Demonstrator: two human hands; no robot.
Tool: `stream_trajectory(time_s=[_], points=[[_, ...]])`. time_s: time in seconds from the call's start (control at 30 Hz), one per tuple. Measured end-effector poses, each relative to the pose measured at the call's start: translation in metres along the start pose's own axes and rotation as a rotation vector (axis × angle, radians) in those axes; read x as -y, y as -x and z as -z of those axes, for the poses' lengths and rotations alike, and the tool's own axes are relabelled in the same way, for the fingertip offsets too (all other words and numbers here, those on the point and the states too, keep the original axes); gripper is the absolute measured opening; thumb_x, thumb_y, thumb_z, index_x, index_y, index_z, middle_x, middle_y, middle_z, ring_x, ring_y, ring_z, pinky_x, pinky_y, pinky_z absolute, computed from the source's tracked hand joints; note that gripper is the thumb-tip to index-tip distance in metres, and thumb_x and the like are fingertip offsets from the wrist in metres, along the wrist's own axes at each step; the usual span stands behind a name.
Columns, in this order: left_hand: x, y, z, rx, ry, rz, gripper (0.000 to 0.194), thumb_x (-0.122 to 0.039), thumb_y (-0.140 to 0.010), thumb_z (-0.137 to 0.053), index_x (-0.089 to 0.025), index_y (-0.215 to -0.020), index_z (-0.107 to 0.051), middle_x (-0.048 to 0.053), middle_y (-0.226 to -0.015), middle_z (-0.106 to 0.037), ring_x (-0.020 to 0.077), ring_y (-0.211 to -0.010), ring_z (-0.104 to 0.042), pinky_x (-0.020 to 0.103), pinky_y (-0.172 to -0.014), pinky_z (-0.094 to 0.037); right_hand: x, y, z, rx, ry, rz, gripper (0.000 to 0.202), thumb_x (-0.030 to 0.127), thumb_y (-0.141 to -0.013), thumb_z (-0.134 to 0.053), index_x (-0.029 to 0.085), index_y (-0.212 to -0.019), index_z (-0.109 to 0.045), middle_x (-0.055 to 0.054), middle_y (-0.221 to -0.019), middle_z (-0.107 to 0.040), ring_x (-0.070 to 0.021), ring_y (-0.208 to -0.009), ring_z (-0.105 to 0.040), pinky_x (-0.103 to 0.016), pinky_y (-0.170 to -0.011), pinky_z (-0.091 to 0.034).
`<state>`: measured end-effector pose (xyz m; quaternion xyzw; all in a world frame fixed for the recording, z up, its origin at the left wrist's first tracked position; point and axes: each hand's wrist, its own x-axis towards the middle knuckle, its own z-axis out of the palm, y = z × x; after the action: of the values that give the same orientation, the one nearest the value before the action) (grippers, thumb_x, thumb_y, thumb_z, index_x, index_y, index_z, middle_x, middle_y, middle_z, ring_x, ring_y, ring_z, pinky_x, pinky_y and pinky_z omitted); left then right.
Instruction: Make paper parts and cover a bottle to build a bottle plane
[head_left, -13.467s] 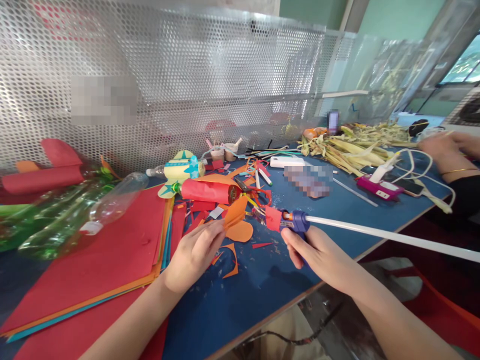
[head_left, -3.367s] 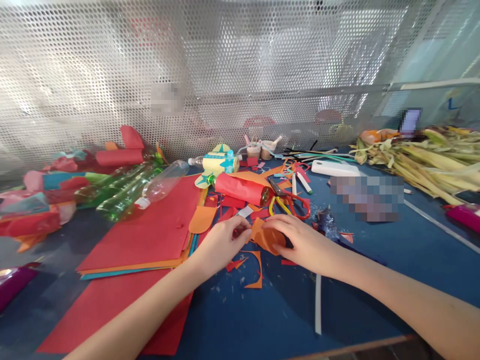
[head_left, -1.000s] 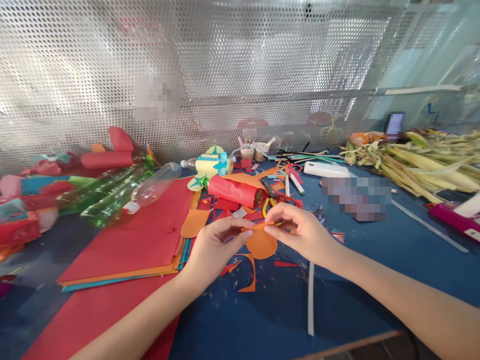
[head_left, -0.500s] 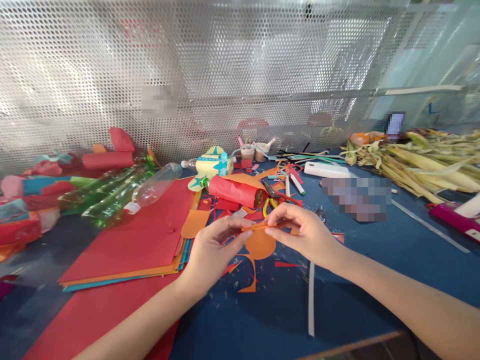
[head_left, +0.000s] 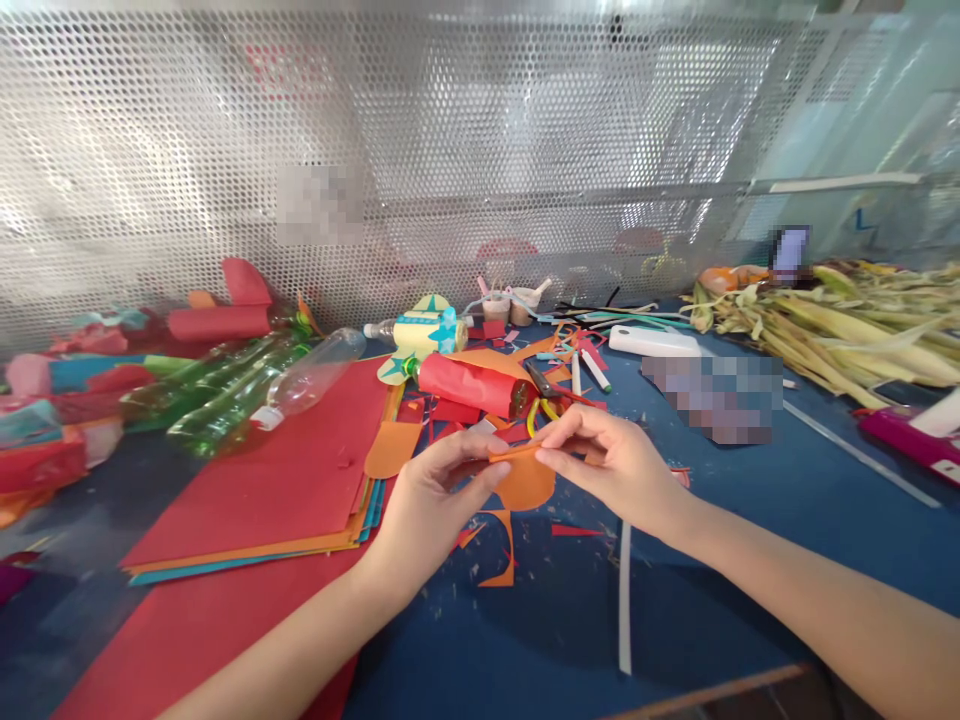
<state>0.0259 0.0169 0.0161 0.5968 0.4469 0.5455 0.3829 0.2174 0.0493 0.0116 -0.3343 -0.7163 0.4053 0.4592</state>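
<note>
Between my two hands is a piece of orange paper (head_left: pixel 527 487) with a rounded lower edge and a folded strip along its top. My left hand (head_left: pixel 442 500) pinches the fold at its left end, thumb and fingers closed on it. At the right end, my right hand (head_left: pixel 600 462) grips the same fold between thumb and fingers. Just beyond the hands lies a bottle wrapped in red paper (head_left: pixel 472 385), on its side, near scissors with yellow handles (head_left: pixel 534 415). Another rounded orange paper piece (head_left: pixel 391 450) rests on the red sheets, left of my left hand.
Stacked coloured sheets (head_left: pixel 262 480) and green plastic bottles (head_left: pixel 225 400) lie left. A yellow-wrapped bottle (head_left: pixel 427 332), markers (head_left: pixel 595 371) and paper scraps are farther back. Corn husks (head_left: pixel 847 320) and a white glue gun-like object (head_left: pixel 652 341) sit right. A perforated metal panel (head_left: pixel 480 150) stands behind.
Both hands keep hold of the orange paper's fold. The paper has shifted very slightly to the right, and the whole view has moved a little.
</note>
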Motion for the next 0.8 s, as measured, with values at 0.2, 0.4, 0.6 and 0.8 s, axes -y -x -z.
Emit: stream_trajectory(time_s=[0.2,0.4,0.6,0.8], points=[[0.003,0.003,0.001,-0.021,-0.034,-0.020,0.007,-0.017,-0.068,-0.071,-0.020,-0.074,-0.072,-0.002,-0.069,-0.072,0.0116,-0.063,-0.068,0.017,-0.059,-0.058,0.000,0.001,-0.001,0.006,-0.019,-0.009,0.017,0.031,-0.079,-0.067,0.020,-0.074,-0.056,-0.004,-0.083,-0.069,-0.0155,-0.077,-0.068,-0.030,-0.075,-0.058],[0.013,0.002,0.007,-0.030,-0.254,-0.247,0.005,-0.019,-0.077,-0.067,-0.020,-0.081,-0.071,0.001,-0.076,-0.075,0.0161,-0.069,-0.072,0.023,-0.064,-0.061,0.003,-0.008,0.007,0.126,-0.006,-0.002,0.015,0.031,-0.082,-0.064,0.020,-0.089,-0.056,-0.005,-0.094,-0.069,-0.0160,-0.088,-0.067,-0.029,-0.076,-0.056],[0.010,-0.003,0.022,0.030,-0.577,-0.862,0.017,-0.008,-0.083,-0.061,-0.020,-0.094,-0.065,0.005,-0.094,-0.075,0.0161,-0.087,-0.071,0.029,-0.085,-0.058,0.024,-0.009,0.051,0.082,0.452,-0.087,0.016,0.036,-0.089,-0.054,0.021,-0.091,-0.059,-0.006,-0.092,-0.071,-0.0192,-0.085,-0.068,-0.035,-0.079,-0.053],[0.014,-0.004,0.032,0.226,-0.726,-1.126,0.027,-0.003,-0.088,-0.051,-0.011,-0.112,-0.061,0.013,-0.106,-0.072,0.0217,-0.107,-0.065,0.035,-0.092,-0.055,0.016,0.050,0.072,0.064,1.071,-0.196,0.031,0.039,-0.085,-0.058,0.015,-0.104,-0.064,-0.015,-0.110,-0.067,-0.0324,-0.103,-0.062,-0.047,-0.086,-0.050]])
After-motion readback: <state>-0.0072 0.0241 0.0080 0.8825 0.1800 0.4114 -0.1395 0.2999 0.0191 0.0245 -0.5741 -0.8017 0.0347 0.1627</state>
